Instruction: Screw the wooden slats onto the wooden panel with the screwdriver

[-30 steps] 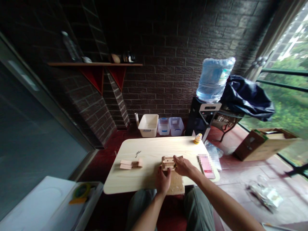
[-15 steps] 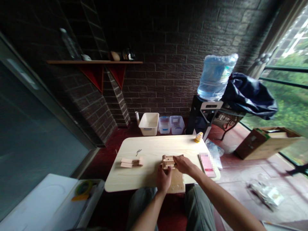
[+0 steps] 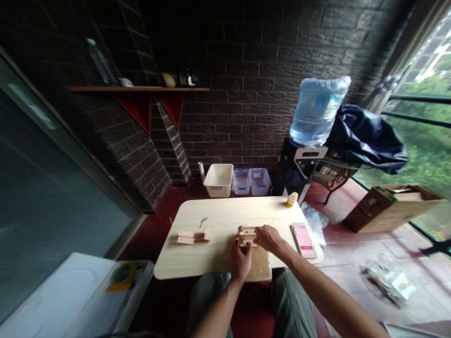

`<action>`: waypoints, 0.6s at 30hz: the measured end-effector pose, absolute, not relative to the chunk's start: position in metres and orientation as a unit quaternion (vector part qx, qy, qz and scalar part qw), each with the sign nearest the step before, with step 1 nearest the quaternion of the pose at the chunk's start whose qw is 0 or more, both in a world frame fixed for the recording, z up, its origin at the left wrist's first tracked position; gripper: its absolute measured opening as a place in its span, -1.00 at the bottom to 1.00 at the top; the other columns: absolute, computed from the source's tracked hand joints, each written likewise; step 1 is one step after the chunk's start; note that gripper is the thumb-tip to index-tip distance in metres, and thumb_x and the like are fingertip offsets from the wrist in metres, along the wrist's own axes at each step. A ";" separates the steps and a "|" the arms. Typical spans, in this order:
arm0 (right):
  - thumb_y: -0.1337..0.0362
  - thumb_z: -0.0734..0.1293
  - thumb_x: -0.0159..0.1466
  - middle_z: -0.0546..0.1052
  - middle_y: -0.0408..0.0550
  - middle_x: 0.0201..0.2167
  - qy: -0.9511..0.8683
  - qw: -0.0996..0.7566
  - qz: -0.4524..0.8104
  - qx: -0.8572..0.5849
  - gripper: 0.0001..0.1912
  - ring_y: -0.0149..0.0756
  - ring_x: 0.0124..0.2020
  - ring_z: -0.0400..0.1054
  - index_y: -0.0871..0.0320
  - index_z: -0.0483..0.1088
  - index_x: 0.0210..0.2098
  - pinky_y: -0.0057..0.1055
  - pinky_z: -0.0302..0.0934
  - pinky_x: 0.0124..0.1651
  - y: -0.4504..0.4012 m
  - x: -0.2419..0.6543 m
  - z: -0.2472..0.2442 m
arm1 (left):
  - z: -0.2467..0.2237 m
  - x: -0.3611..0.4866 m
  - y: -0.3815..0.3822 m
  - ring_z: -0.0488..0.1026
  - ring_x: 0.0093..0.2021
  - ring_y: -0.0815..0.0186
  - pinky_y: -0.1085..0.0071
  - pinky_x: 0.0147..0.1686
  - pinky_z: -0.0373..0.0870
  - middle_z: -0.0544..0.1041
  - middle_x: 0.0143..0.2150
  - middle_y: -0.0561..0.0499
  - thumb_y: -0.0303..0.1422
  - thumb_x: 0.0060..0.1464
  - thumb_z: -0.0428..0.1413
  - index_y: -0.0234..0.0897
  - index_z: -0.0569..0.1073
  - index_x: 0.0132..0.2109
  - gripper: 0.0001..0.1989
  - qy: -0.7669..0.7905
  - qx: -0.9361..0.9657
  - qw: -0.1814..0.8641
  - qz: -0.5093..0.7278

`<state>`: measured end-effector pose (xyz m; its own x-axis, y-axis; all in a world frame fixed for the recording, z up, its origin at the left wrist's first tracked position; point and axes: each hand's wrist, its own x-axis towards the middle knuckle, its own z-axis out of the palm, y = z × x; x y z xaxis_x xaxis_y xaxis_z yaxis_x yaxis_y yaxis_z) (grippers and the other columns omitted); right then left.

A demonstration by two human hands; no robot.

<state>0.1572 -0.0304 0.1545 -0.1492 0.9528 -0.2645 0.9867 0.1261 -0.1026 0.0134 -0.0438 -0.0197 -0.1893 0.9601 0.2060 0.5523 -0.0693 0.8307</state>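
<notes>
On the near middle of the pale table (image 3: 218, 213) lies a small assembly of wooden blocks (image 3: 248, 231) with dark holes. It rests at the far end of a brown, speckled board (image 3: 260, 264). My left hand (image 3: 241, 261) grips the assembly's near left side, thumb and fingers around it. At its right end is my right hand (image 3: 269, 238), fingers closed together; whatever they pinch is hidden. A second wooden piece (image 3: 193, 236) made of joined strips lies to the left. Beyond it are small dark metal pieces (image 3: 203, 220), too small to name.
A yellow-capped bottle (image 3: 291, 200) stands at the table's far right corner, with a pink-covered flat item (image 3: 303, 240) nearer. Past the table are a cream bin (image 3: 218, 180), clear bins (image 3: 260, 182) and a water dispenser (image 3: 296, 164). A wall shelf (image 3: 141, 89) hangs at left.
My right hand has turned slightly at the assembly's right end, and a dark edge beside its fingers no longer shows. My left hand keeps its grip.
</notes>
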 end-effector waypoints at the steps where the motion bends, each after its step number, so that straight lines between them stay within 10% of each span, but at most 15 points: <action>1: 0.14 0.34 0.42 0.67 0.23 -0.04 0.746 0.066 -0.125 0.651 -0.66 0.00 -0.02 0.62 0.19 0.51 0.09 -0.26 0.42 -0.05 -0.031 0.156 0.154 | -0.020 0.013 -0.044 0.61 0.03 -0.03 0.13 0.05 0.49 0.63 0.04 -0.29 0.06 0.24 0.09 -0.31 0.50 0.17 -0.41 0.638 0.591 0.238 0.432; 18: 0.28 0.29 0.41 0.63 0.27 0.04 0.757 0.041 -0.141 0.636 -0.56 0.02 0.05 0.58 0.26 0.29 0.24 -0.23 0.42 -0.03 -0.036 0.157 0.148 | -0.021 0.015 -0.043 0.59 0.08 -0.04 0.13 0.06 0.49 0.62 0.07 -0.29 0.07 0.24 0.09 -0.30 0.45 0.20 -0.40 0.645 0.586 0.255 0.419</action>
<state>0.1571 -0.0356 0.1479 -0.1867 0.9525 -0.2406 0.9754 0.1504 -0.1614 0.0150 -0.0425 -0.0213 -0.1832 0.9697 0.1617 0.5420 -0.0375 0.8396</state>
